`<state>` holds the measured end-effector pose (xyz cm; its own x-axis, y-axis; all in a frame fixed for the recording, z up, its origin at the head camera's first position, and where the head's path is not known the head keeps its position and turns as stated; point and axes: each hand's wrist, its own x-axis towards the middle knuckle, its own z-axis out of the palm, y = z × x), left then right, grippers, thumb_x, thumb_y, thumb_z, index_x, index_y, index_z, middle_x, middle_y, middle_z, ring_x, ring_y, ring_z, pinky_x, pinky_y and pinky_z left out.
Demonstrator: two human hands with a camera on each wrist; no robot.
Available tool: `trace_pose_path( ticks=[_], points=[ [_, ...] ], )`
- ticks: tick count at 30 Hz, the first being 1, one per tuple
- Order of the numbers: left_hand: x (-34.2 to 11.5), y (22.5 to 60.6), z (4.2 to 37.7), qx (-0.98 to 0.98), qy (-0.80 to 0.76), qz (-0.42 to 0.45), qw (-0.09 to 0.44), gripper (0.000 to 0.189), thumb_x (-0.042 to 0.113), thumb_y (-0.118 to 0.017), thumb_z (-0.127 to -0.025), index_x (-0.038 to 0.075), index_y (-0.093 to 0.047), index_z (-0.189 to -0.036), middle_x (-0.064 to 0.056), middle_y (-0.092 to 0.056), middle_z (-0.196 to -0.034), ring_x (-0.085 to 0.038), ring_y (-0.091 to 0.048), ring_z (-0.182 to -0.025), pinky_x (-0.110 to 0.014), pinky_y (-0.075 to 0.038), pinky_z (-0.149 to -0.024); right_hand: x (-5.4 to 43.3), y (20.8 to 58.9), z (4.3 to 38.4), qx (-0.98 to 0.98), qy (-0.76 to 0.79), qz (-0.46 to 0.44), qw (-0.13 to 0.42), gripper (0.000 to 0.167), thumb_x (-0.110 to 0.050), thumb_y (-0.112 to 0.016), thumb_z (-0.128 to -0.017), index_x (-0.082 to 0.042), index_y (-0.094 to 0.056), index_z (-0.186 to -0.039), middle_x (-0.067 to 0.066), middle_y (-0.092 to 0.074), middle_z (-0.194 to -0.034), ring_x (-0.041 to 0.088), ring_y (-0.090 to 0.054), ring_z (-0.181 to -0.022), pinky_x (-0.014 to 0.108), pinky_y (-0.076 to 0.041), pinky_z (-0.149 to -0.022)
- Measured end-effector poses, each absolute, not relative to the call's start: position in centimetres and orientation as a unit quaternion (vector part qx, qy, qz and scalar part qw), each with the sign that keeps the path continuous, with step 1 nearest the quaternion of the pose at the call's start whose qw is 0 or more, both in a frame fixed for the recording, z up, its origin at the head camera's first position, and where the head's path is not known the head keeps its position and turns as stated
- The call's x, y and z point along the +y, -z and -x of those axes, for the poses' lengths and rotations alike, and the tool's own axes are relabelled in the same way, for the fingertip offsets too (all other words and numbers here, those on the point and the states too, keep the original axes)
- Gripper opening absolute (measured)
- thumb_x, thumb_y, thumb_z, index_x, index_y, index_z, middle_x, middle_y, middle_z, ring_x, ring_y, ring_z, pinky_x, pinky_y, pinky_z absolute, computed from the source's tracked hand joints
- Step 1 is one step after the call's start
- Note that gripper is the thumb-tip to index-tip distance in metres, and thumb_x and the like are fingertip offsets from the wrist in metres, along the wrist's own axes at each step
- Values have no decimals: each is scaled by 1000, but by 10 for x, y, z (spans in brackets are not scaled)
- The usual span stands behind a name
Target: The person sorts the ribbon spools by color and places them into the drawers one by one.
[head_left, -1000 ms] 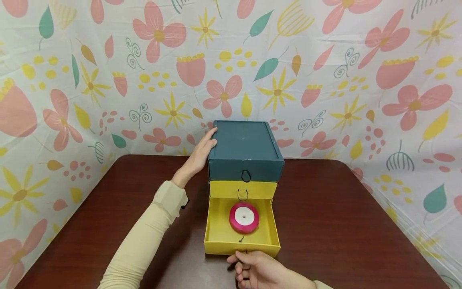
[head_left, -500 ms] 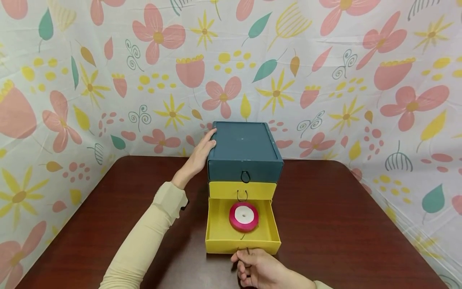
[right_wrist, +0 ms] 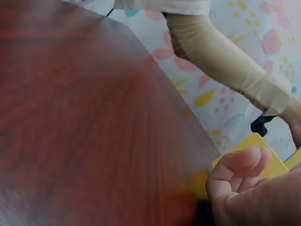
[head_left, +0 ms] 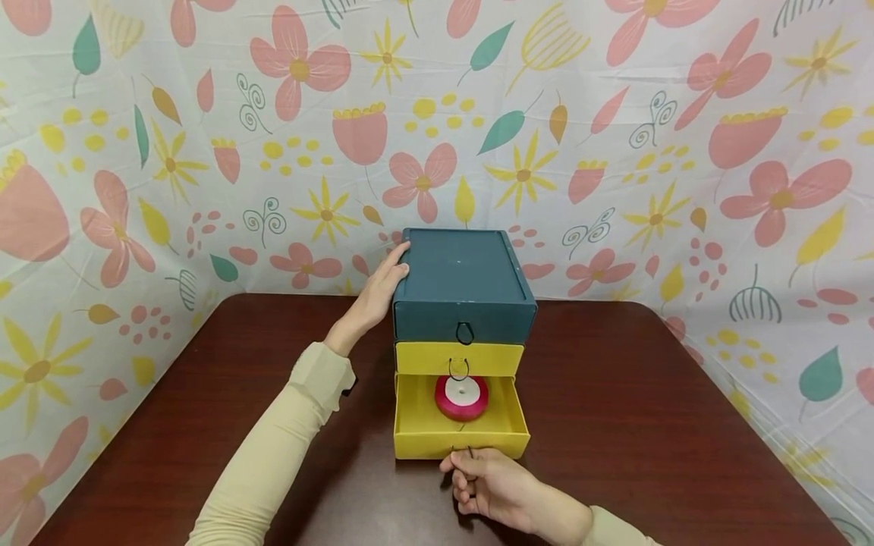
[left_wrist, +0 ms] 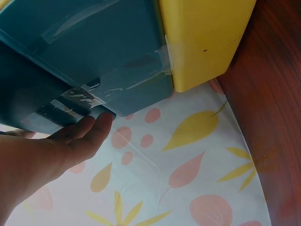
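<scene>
A yellow drawer (head_left: 471, 446) stands part-way out at the bottom of a stacked drawer box. In it lies a spool of pink ribbon (head_left: 461, 410) with a white centre, its far edge close to the drawer front above. My right hand (head_left: 498, 485) pinches the thin black cord loop (head_left: 470, 453) on the drawer's front, fingers curled; in the right wrist view the grip itself is hidden. My left hand (head_left: 374, 294) rests against the left side of the blue upper box (head_left: 460, 265), its fingers (left_wrist: 101, 129) extended along that side in the left wrist view.
Between the blue box and the pulled-out drawer sits a second yellow drawer (head_left: 423, 358), pushed in, with its own black loop. The stack stands on a dark red-brown wooden table (head_left: 614, 425). A flower-printed cloth (head_left: 614, 114) hangs behind and around the table.
The lower yellow drawer has slid inward, away from me, carrying the ribbon spool partly under the drawer above. My right hand has moved forward with it. My left hand has stayed put.
</scene>
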<state>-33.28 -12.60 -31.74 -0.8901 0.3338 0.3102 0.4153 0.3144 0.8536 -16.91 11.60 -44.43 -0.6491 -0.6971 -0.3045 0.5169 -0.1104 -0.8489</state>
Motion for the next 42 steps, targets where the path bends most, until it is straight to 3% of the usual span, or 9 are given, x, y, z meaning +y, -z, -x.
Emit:
trace_pose_path(
  ticks=[42],
  points=[
    [-124,316,332,-811,536,230,43,56,39,-25,-104,22,-15,-157,-3,-8,-164,-31,-21,-148,-55,-16,-119,109,443,241,552,737,61,384,24,-18,-36,-105,-9,-58,-98,-8,-51,-68,5,-44,-60,20,-37,-59]
  ],
)
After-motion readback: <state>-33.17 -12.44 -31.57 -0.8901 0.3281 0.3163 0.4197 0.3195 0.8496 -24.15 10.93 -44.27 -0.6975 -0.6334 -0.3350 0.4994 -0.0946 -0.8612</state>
